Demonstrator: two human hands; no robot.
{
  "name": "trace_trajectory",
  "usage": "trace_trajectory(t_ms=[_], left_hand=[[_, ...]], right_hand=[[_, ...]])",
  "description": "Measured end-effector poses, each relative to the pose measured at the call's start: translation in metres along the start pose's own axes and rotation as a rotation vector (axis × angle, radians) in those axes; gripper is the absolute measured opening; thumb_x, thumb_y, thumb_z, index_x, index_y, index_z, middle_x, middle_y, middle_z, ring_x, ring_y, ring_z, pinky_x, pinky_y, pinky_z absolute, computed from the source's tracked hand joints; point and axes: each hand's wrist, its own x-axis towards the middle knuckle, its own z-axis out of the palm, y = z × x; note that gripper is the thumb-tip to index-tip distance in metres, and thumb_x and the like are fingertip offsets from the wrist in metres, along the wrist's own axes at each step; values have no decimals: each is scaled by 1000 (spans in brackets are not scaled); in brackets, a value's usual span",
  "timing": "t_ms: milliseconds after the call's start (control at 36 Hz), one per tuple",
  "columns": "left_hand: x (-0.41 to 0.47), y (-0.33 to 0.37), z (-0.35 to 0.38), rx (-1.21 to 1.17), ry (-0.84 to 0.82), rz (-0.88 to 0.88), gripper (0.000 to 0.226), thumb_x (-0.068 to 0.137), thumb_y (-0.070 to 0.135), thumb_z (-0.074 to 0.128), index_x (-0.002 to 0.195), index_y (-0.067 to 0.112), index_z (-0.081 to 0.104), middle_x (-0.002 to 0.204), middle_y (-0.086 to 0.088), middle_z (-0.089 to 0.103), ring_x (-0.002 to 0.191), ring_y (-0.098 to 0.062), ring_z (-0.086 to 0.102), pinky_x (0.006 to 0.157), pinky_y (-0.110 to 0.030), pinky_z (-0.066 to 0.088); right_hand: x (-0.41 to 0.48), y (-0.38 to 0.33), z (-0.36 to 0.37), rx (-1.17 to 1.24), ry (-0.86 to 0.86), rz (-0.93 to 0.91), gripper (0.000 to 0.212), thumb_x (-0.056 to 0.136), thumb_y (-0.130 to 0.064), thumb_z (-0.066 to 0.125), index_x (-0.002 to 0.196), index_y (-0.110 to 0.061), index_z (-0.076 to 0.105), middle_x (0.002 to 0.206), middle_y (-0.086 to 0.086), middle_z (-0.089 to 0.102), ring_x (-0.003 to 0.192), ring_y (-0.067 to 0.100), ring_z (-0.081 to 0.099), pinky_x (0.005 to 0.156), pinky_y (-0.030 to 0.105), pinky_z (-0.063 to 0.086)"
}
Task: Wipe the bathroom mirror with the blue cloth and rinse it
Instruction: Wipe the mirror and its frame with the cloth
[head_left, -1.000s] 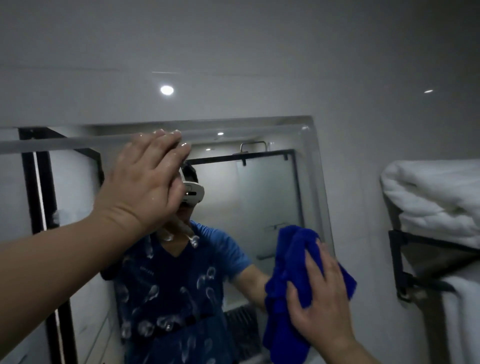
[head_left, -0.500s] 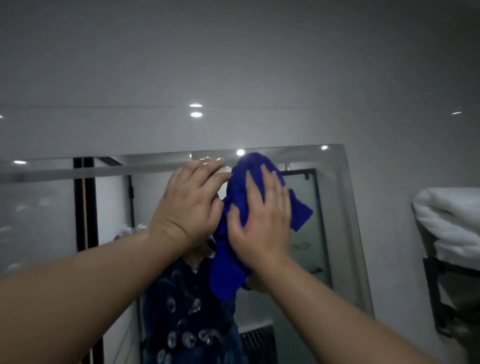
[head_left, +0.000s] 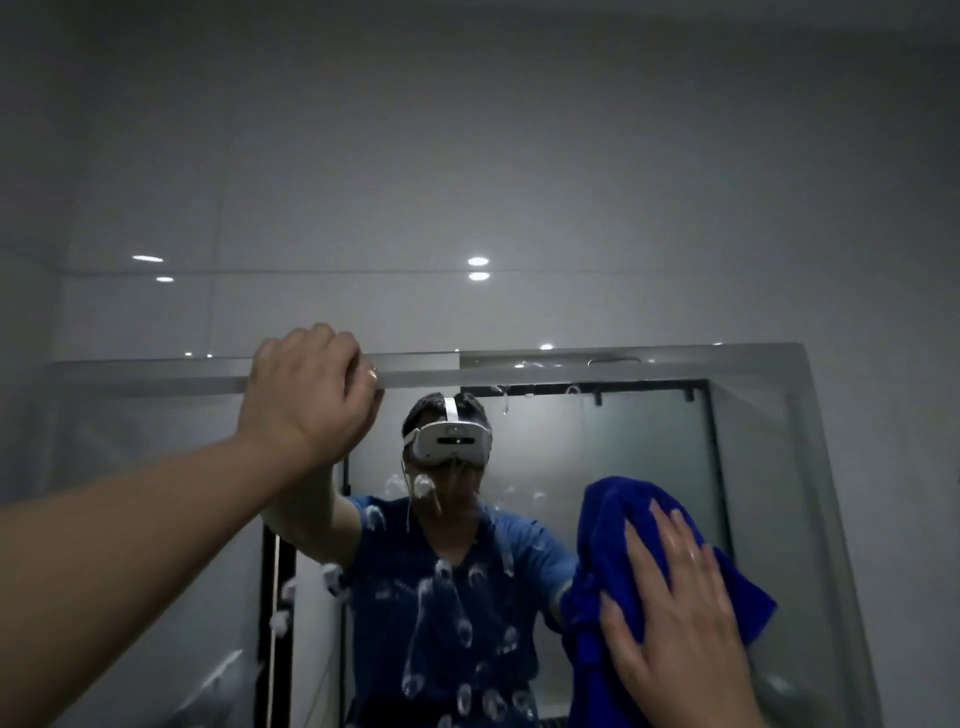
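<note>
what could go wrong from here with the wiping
The left hand grips the mirror's top edge; leaning on it could strain the glass. The blue cloth, under the flat right hand, sits low right, so the droplets across the middle may run or streak if missed.

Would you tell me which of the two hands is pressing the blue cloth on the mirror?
The right hand, flat on the cloth low right; the left hand grips the mirror top edge.
</note>
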Motion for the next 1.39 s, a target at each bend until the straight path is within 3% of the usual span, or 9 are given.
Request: trace_trajectory(t_ms=[361,583,722,806,944,1028,1194,1278,1389], left_hand=[[1,-5,14,-37,52,18,32,105,40,34,85,21,51,81,2,48,77,-23,44,81,-44,39],[3,-8,15,-48,97,53,27,100,36,35,85,20,51,81,2,42,76,-22,37,76,-40,26],[3,-8,14,-53,109,61,25,100,32,40,84,19,54,80,3,44,75,-21,38,75,-40,27],[2,-8,14,-46,106,58,21,101,30,44,83,21,50,80,3,44,74,-21,38,75,-38,25],[1,-7,18,-22,109,52,20,101,31,43,83,22,45,81,2,46,75,-22,40,75,-39,26],[2,-6,18,-24,121,50,20,101,32,42,83,22,43,81,2,45,75,-22,40,76,-40,28],[0,-3,14,-36,130,74,28,104,33,37,85,18,50,80,-1,48,74,-23,44,77,-41,32],[0,-3,15,-31,144,75,30,104,32,38,87,14,54,82,-4,47,76,-25,42,78,-42,30],[0,-3,16,-50,150,78,28,102,31,40,88,12,56,83,-5,44,78,-26,39,80,-46,34]], right_hand=[[168,-121,-35,358,283,552,78,96,-51,43,166,-19,37,177,15,25,164,32,19,135,53,8],[87,-213,5,257,106,-107,81,89,-53,57,166,-33,39,178,1,25,166,25,16,136,51,5],[-15,-173,47,-21,-11,-528,90,83,-63,69,165,-41,39,181,-3,16,164,25,26,131,48,16],[-32,-116,51,-234,25,-682,88,93,-54,64,171,-35,26,181,1,15,167,27,13,133,48,11],[-9,-38,22,117,165,-270,75,75,-50,69,147,-30,62,158,11,57,159,28,38,125,53,31],[49,-20,-3,211,214,54,72,81,-45,59,144,-11,64,160,19,52,147,45,50,120,66,38],[151,-67,-26,327,365,559,73,95,-51,46,161,-20,44,172,16,33,157,38,32,132,57,19],[141,-116,-17,306,329,466,70,96,-48,52,161,-23,45,173,13,31,161,34,26,134,54,13],[59,-171,13,241,144,-12,76,88,-53,62,160,-33,46,175,2,29,165,26,19,135,53,9]])
